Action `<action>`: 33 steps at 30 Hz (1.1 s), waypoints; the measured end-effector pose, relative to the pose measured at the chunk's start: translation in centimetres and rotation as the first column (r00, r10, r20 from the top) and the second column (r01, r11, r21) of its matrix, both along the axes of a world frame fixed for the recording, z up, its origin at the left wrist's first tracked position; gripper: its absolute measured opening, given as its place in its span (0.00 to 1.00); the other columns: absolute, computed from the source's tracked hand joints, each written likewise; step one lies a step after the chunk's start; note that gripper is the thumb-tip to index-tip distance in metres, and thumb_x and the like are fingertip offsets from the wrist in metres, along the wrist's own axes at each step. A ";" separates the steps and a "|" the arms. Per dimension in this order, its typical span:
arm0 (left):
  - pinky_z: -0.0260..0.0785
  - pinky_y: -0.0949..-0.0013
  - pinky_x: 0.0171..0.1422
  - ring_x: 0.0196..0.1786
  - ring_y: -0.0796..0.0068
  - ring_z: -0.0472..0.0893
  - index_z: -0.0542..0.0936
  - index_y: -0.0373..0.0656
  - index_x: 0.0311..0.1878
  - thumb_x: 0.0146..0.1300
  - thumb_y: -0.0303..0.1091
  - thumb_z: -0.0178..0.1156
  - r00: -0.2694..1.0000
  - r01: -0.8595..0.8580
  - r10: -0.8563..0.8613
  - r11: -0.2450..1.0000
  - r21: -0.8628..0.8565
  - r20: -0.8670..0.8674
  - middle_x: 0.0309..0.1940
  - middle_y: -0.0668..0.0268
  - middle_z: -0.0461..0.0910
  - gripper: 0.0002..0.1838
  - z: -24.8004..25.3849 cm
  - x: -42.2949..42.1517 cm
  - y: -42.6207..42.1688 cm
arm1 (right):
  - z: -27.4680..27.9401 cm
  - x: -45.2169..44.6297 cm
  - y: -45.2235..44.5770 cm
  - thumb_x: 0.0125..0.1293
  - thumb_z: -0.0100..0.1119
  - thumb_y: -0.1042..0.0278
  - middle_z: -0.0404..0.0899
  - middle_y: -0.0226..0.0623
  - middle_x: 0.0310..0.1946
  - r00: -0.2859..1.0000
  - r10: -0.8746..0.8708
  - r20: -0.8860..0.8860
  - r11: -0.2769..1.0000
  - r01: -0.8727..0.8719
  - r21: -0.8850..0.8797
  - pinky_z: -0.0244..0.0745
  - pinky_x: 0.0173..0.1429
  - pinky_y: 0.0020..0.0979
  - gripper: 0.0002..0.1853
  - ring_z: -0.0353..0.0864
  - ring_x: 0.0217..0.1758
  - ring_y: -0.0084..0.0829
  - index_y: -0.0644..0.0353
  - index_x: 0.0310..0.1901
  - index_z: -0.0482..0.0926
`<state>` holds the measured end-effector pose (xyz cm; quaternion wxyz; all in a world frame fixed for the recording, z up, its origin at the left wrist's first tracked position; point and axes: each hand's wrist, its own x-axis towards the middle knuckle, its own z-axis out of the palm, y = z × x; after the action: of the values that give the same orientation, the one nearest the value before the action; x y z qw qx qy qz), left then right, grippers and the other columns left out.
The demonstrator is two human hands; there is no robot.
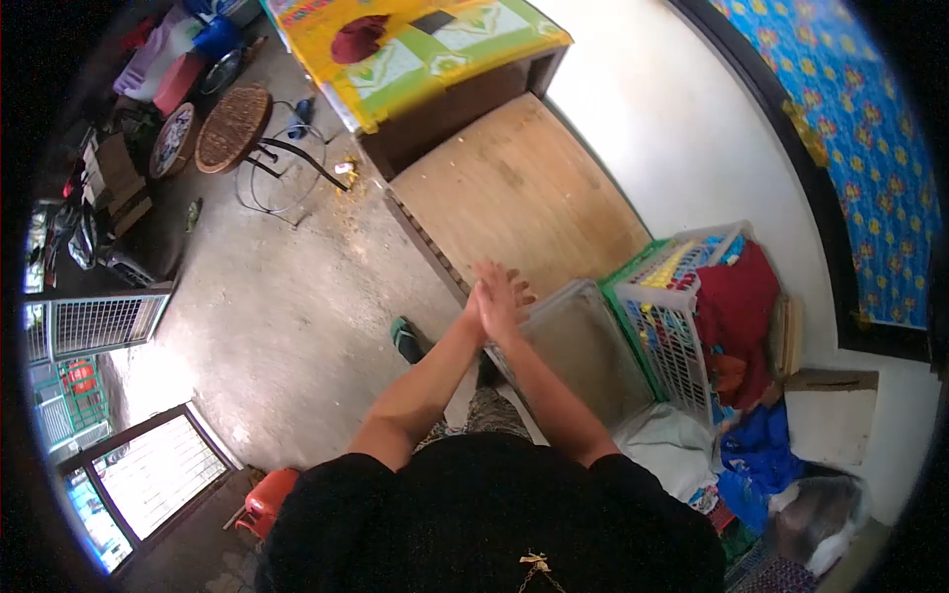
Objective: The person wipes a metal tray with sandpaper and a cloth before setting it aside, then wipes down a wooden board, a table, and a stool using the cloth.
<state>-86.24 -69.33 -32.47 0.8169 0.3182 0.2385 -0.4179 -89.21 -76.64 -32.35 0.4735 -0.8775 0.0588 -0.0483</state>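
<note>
My left hand (475, 306) and my right hand (505, 296) meet in front of me, one against the other. The fingers of the right hand are stretched out and slightly apart. Those of the left also look extended, though the right hand partly covers them. I see no object in either hand. Below and beyond them lies a low wooden board surface (524, 193). Just right of my hands stands a clear plastic bin (583, 346), and beside it a white and green plastic basket (677, 346) filled with clothes.
A table with a yellow and green cover (465, 59) stands ahead. A round wicker-topped stool (232, 128) is on the concrete floor (267, 296) at left. Bags, including a blue one (756, 450), lie at lower right. An orange gas cylinder (267, 499) stands at lower left.
</note>
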 end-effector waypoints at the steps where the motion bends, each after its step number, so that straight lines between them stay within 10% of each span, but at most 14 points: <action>1: 0.45 0.52 0.78 0.78 0.60 0.51 0.53 0.42 0.76 0.72 0.66 0.35 0.998 -0.039 0.042 0.997 -0.073 0.043 0.76 0.56 0.52 0.42 1.8 1.4 1.2 | 0.9 1.9 0.7 0.73 0.46 0.58 0.68 0.43 0.67 0.998 -0.002 -0.068 0.999 -0.001 -0.050 0.52 0.74 0.45 0.23 0.62 0.72 0.47 0.52 0.68 0.68; 3: 0.44 0.51 0.79 0.78 0.60 0.51 0.53 0.43 0.76 0.73 0.65 0.34 0.984 -0.092 0.123 0.970 -0.226 0.129 0.76 0.56 0.52 0.40 5.7 4.2 3.8 | -1.0 6.3 -0.1 0.75 0.42 0.55 0.62 0.44 0.71 0.992 0.124 -0.020 0.961 -0.125 -0.247 0.49 0.76 0.46 0.27 0.57 0.75 0.48 0.57 0.72 0.60; 6: 0.47 0.53 0.78 0.77 0.57 0.54 0.55 0.44 0.75 0.73 0.65 0.32 0.869 -0.116 0.131 0.991 -0.062 0.477 0.74 0.58 0.58 0.40 15.9 7.5 8.6 | -1.7 11.0 2.7 0.77 0.36 0.51 0.56 0.43 0.74 0.939 -0.117 -0.323 0.992 0.122 -0.005 0.49 0.77 0.46 0.29 0.52 0.77 0.44 0.60 0.72 0.58; 8: 0.43 0.51 0.79 0.78 0.57 0.52 0.55 0.44 0.76 0.74 0.60 0.35 0.547 -0.182 -0.153 0.938 0.295 0.823 0.74 0.57 0.57 0.36 18.2 8.7 11.2 | 0.9 12.8 7.1 0.76 0.37 0.47 0.55 0.44 0.74 0.883 -0.162 -0.440 0.839 0.358 0.409 0.46 0.78 0.48 0.31 0.51 0.78 0.43 0.59 0.73 0.57; 10: 0.40 0.50 0.80 0.79 0.58 0.49 0.55 0.47 0.76 0.74 0.58 0.38 0.098 -0.349 -0.506 0.789 0.506 0.857 0.75 0.58 0.55 0.35 16.7 10.2 13.7 | 5.5 14.9 11.8 0.74 0.38 0.43 0.54 0.44 0.74 0.893 -0.009 -0.450 0.266 0.436 0.860 0.43 0.78 0.50 0.34 0.49 0.78 0.43 0.58 0.73 0.56; 12: 0.35 0.38 0.78 0.80 0.57 0.45 0.58 0.59 0.75 0.71 0.54 0.46 -0.088 -0.487 -0.884 0.440 0.755 0.459 0.77 0.63 0.54 0.31 12.5 11.5 17.4 | 9.7 16.9 14.2 0.73 0.40 0.39 0.53 0.44 0.74 0.905 0.267 -0.331 -0.365 0.413 0.834 0.41 0.78 0.53 0.37 0.48 0.79 0.43 0.56 0.74 0.55; 16: 0.32 0.23 0.72 0.79 0.62 0.49 0.64 0.68 0.72 0.65 0.51 0.53 0.135 -0.674 -0.984 -0.178 0.717 -0.117 0.75 0.68 0.58 0.31 6.7 15.5 25.4 | 14.4 18.6 12.6 0.65 0.46 0.28 0.51 0.43 0.75 0.826 0.339 -0.451 0.034 0.468 0.883 0.43 0.75 0.63 0.43 0.50 0.77 0.46 0.46 0.74 0.55; 19: 0.36 0.34 0.77 0.78 0.63 0.53 0.64 0.60 0.73 0.66 0.54 0.54 0.379 -0.422 -0.922 -0.244 0.873 -0.074 0.74 0.60 0.60 0.32 7.5 18.7 27.0 | 14.8 21.6 11.8 0.65 0.46 0.28 0.50 0.40 0.76 0.907 0.211 -0.365 0.174 0.332 0.927 0.38 0.75 0.63 0.43 0.46 0.79 0.42 0.44 0.75 0.54; 21: 0.43 0.34 0.74 0.77 0.59 0.55 0.62 0.55 0.74 0.68 0.56 0.52 0.630 -0.231 -0.610 0.443 0.866 0.481 0.73 0.60 0.61 0.34 5.7 23.1 26.0 | 14.6 23.7 13.8 0.69 0.45 0.33 0.50 0.41 0.76 0.941 0.021 -0.338 0.422 0.298 0.856 0.41 0.75 0.60 0.39 0.49 0.79 0.40 0.45 0.75 0.54; 23: 0.56 0.48 0.69 0.67 0.61 0.66 0.63 0.48 0.72 0.70 0.61 0.48 0.847 -0.147 -0.089 0.908 0.392 0.525 0.65 0.61 0.69 0.35 8.3 25.4 23.1 | 11.2 27.1 17.7 0.72 0.44 0.39 0.55 0.42 0.74 0.994 -0.103 -0.044 0.689 0.103 0.717 0.45 0.76 0.54 0.34 0.54 0.77 0.38 0.47 0.73 0.59; 25: 0.59 0.60 0.70 0.64 0.63 0.70 0.64 0.43 0.71 0.70 0.64 0.45 0.924 -0.147 0.111 0.987 0.072 0.365 0.63 0.60 0.71 0.38 10.4 27.0 19.6 | 8.3 29.0 19.6 0.73 0.45 0.47 0.64 0.47 0.69 0.960 -0.010 0.281 0.946 -0.082 0.313 0.50 0.76 0.46 0.27 0.59 0.73 0.48 0.52 0.67 0.69; 29: 0.67 0.61 0.63 0.58 0.65 0.75 0.68 0.45 0.68 0.70 0.61 0.49 0.927 -0.046 -0.022 0.984 0.173 0.374 0.57 0.64 0.76 0.34 14.4 33.6 19.9 | 5.0 34.2 14.5 0.68 0.54 0.50 0.59 0.50 0.71 0.975 -0.220 -0.043 0.899 0.185 -0.398 0.47 0.73 0.64 0.28 0.52 0.74 0.63 0.50 0.67 0.69; 31: 0.63 0.63 0.67 0.64 0.60 0.72 0.69 0.38 0.67 0.70 0.51 0.56 0.671 -0.280 -0.205 0.820 0.500 0.713 0.62 0.55 0.73 0.31 10.6 40.5 21.1 | 5.0 34.8 11.5 0.66 0.56 0.49 0.56 0.49 0.73 0.975 -0.207 -0.080 0.886 0.152 -0.438 0.46 0.71 0.69 0.30 0.49 0.75 0.62 0.48 0.68 0.67; 33: 0.55 0.47 0.73 0.72 0.53 0.64 0.63 0.48 0.72 0.59 0.60 0.62 0.657 -0.471 -0.558 0.222 0.854 0.507 0.68 0.51 0.67 0.43 10.8 46.4 22.2 | 5.0 35.1 10.1 0.65 0.58 0.49 0.53 0.48 0.74 0.972 -0.180 -0.152 0.903 0.102 -0.417 0.46 0.70 0.69 0.33 0.47 0.76 0.61 0.48 0.69 0.65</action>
<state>-39.85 -47.09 -21.69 0.4289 0.9002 0.0708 -0.0243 -54.15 -66.57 -27.36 0.2682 -0.9507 0.1553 -0.0111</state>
